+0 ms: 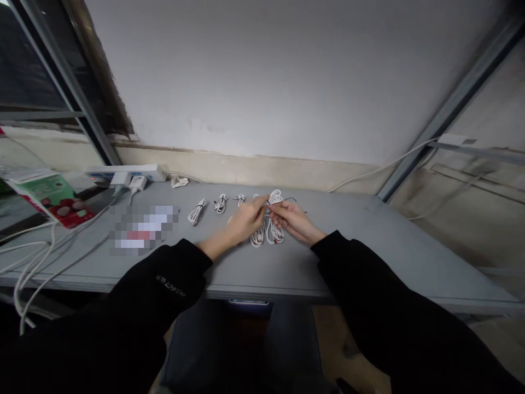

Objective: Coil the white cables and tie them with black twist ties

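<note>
Above the grey table, my left hand (246,220) and my right hand (296,220) meet with closed fingers on a coiled white cable (275,195). Its loops stick up past the fingertips, and a dark twist tie appears to be around it, partly hidden by my fingers. Just below the hands lie two white cable coils, one on the left (257,237) and one on the right (275,232). To the left rest more white cables bound with black ties: a long bundle (197,212), a rounder one (221,203) and a small one (241,200) partly behind my left hand.
A thin black tie (290,199) lies beyond my right hand. On the left are a blurred-out item (143,230), a white power strip (151,173) with plugs, a green and red package (61,200) and loose white cables (30,268). A wall backs the grey table (369,251).
</note>
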### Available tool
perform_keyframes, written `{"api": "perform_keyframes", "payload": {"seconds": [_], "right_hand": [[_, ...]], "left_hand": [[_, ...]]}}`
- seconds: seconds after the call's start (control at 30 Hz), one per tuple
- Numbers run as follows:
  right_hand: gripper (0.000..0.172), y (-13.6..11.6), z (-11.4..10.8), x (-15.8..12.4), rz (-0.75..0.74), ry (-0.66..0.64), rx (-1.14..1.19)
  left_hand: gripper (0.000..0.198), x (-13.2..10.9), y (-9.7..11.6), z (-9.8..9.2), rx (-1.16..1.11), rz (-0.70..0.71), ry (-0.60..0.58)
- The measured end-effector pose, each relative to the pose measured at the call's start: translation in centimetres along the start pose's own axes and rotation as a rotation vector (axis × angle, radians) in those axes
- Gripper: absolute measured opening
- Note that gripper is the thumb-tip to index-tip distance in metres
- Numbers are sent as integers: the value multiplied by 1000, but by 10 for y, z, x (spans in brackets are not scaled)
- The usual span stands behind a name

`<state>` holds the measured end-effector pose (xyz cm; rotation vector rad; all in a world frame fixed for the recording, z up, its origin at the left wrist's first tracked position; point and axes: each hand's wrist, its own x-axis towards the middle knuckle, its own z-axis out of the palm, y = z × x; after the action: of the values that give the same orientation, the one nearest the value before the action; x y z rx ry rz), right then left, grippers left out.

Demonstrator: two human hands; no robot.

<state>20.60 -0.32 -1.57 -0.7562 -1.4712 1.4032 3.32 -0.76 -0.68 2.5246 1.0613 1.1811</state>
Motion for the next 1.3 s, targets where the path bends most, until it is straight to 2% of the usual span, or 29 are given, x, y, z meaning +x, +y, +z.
{"api": "perform_keyframes", "payload": {"seconds": [0.13, 0.3, 0.57, 0.7, 0.77, 0.87, 1.0, 1.1, 1.2, 1.3], "right_hand": [[32, 2, 1, 1, -39, 30, -42], [36, 3, 4, 1, -67, 67, -31], [23, -5, 4, -2, 37, -58, 279], [15, -7, 1, -1, 133, -100, 386], [16, -8, 1, -2, 132, -110, 364], [23, -7, 1, -3, 25, -79, 186], [31, -1, 1, -3, -207, 76, -115], [23, 2, 1, -5, -404, 171, -360], [14, 1, 0, -9, -628, 172, -688], [15, -4, -1, -12, -811, 182, -977]], "left_hand": [[35, 1, 2, 1, 1, -42, 21], [31, 2, 6, 0, -136, -102, 62], [23, 5, 12, 1, -498, -172, 91], [20, 7, 12, 3, -727, -294, 33], [20, 7, 13, 3, -808, -365, 2], [16, 8, 15, 1, -892, -433, -25], [7, 10, 18, -2, -973, -510, -25], [7, 10, 18, -3, -1022, -568, -48], [5, 11, 18, -3, -1074, -605, -65], [3, 11, 20, -3, -1141, -638, -74]]}}
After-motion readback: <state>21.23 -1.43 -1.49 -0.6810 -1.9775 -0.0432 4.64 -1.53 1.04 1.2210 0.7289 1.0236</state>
